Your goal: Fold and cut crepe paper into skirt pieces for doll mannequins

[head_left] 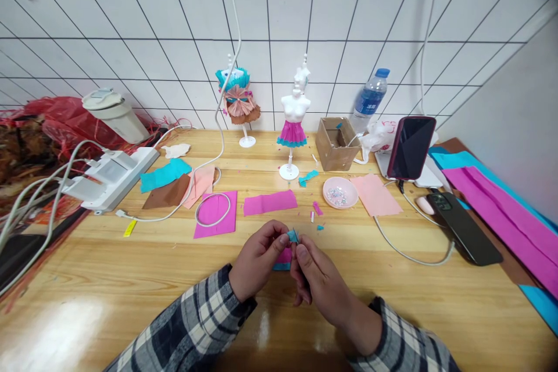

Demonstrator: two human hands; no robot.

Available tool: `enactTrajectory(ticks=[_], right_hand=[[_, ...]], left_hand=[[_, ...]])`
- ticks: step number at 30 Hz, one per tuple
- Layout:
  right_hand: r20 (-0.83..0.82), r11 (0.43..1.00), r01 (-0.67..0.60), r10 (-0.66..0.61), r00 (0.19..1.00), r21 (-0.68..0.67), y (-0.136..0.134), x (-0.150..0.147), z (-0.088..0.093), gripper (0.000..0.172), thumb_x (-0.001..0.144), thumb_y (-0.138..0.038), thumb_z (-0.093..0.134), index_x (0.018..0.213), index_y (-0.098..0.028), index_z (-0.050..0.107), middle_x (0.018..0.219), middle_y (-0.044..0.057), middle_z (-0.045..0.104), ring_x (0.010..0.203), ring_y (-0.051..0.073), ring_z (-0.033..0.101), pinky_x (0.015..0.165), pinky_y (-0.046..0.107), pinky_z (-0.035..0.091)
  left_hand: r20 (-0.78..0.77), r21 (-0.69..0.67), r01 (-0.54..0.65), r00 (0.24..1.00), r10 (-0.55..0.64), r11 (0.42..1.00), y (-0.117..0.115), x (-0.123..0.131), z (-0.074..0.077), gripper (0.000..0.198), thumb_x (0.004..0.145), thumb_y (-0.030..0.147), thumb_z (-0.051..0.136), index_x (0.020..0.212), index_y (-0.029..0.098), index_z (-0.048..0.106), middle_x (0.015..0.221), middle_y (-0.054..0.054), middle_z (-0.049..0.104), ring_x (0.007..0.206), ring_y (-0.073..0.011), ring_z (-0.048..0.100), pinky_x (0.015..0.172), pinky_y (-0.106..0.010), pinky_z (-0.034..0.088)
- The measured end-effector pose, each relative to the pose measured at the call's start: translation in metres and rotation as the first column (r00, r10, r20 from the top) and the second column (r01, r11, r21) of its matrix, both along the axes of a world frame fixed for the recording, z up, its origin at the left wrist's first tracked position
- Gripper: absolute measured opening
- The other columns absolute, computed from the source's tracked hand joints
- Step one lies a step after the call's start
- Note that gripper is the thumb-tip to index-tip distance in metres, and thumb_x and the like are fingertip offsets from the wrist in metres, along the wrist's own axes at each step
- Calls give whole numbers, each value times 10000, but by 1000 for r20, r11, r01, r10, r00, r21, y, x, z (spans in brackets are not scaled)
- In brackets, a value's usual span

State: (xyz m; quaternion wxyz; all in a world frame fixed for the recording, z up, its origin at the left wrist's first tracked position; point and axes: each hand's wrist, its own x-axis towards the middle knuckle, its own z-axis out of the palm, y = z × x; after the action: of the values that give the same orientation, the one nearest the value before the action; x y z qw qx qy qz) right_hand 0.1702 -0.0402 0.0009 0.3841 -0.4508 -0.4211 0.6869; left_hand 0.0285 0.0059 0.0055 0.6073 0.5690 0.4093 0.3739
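Near the middle of the table, my left hand (260, 258) and my right hand (325, 279) meet, thumbs and fingertips pinched together. Between them is a small teal crepe paper piece (292, 236), gripped from both sides. Under the fingers a magenta paper piece with a teal edge (283, 258) shows partly; the hands cover the rest, and I cannot tell whether it is touched. Beyond stands a white mannequin (295, 106) wearing a magenta skirt (292, 134) with a teal hem. A magenta strip (270, 203) lies just past my left hand.
A pink dish of sequins (340, 202), a cardboard box (333, 154) and a bottle (370, 96) stand beyond my right hand. Phones (468, 232) and cables lie right. At left are a power strip (131, 171) and paper sheets (165, 175). A dressed mannequin (240, 102) stands behind.
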Motion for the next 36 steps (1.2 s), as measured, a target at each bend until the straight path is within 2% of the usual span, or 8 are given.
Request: enactTrajectory(ticks=[10,21,31,36], right_hand=[[15,1000,1,-1,1000,10,-1,0,2,469,865,-672,382,895,-205,412,603,-94,405,406,37,357,415,219,490],[11,1000,16,-15,1000,-17,1,-1,-6,409,889,-628,379,880,-220,401,600,-100,381,407,38,331,378,201,485],[34,999,30,-29,999,-16,1,0,-6,409,888,-633,373,858,-225,385,589,-104,388,386,39,343,379,219,503],[-11,999,17,-18,1000,-47,1,0,-6,419,881,-646,367,895,-228,383,598,-111,426,348,32,353,387,221,492]], left_hand=[[-4,7,-14,1000,14,1000,0,0,0,202,877,365,545,836,168,534,759,12,545,713,-124,491,677,-244,402],[-6,-7,-37,999,37,999,0,1,-1,228,865,397,555,849,171,530,767,8,550,732,-129,498,700,-251,413],[-39,-19,-150,988,149,988,0,0,-2,240,832,410,593,827,175,545,733,22,508,700,-126,467,680,-245,403],[-38,-22,-195,980,194,981,1,0,1,244,827,416,601,830,178,550,718,23,518,692,-128,477,684,-249,413]])
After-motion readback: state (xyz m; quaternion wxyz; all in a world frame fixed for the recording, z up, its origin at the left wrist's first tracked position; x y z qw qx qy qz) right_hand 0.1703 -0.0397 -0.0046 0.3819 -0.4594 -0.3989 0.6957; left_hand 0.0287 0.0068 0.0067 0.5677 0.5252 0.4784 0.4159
